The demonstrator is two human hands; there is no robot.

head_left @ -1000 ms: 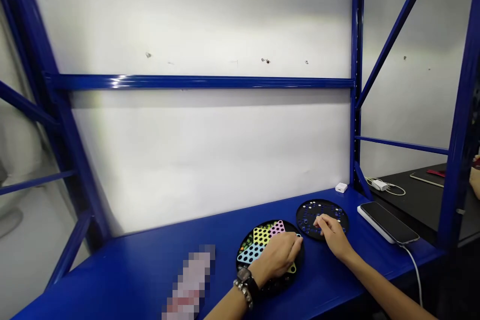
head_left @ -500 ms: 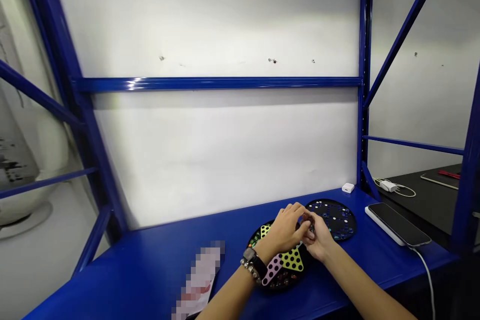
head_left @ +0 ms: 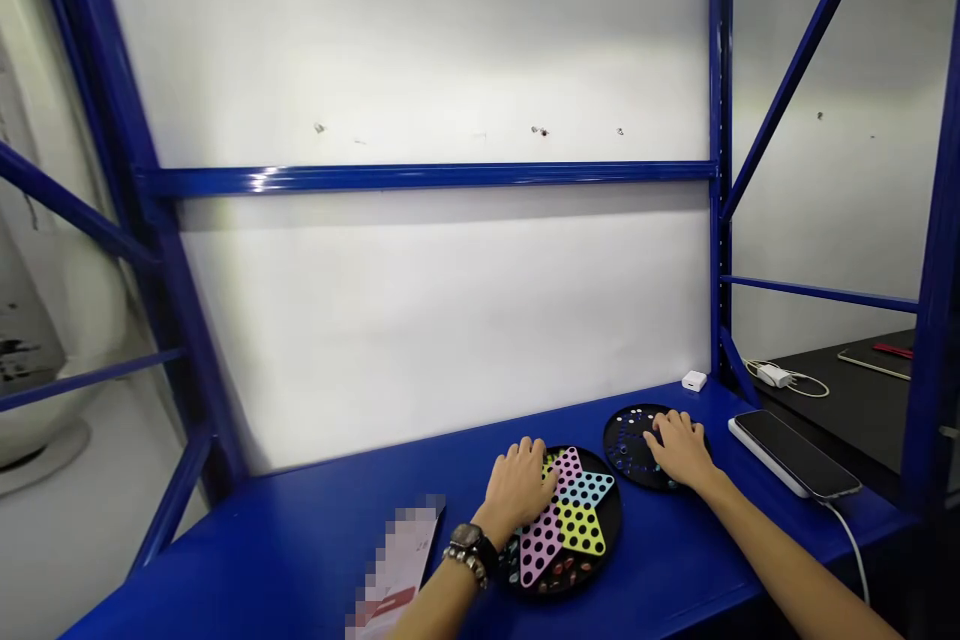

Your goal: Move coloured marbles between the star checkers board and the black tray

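A round black Chinese checkers board (head_left: 600,560) lies on the blue shelf, with a pink, yellow and pale blue star (head_left: 566,525) on it and small marbles near its lower edge. My left hand (head_left: 517,490) rests palm down on the board's upper left part, and its fingers hide whatever lies beneath. Behind it sits a second black disc (head_left: 630,445) dotted with holes and small marbles. My right hand (head_left: 679,450) lies over that disc's right half, fingers spread, with nothing visible in them. A watch and beaded bracelet (head_left: 471,552) circle my left wrist.
A smartphone (head_left: 795,453) lies on a white slab at the shelf's right, trailing a white cable. A small white charger (head_left: 694,381) stands by the wall. A pixelated flat item (head_left: 397,560) lies left of the board. Blue steel uprights frame the shelf.
My hands were together over the gap between the boards, fingers meeting. They have parted: the left moved down onto the star board, the right onto the dark disc.
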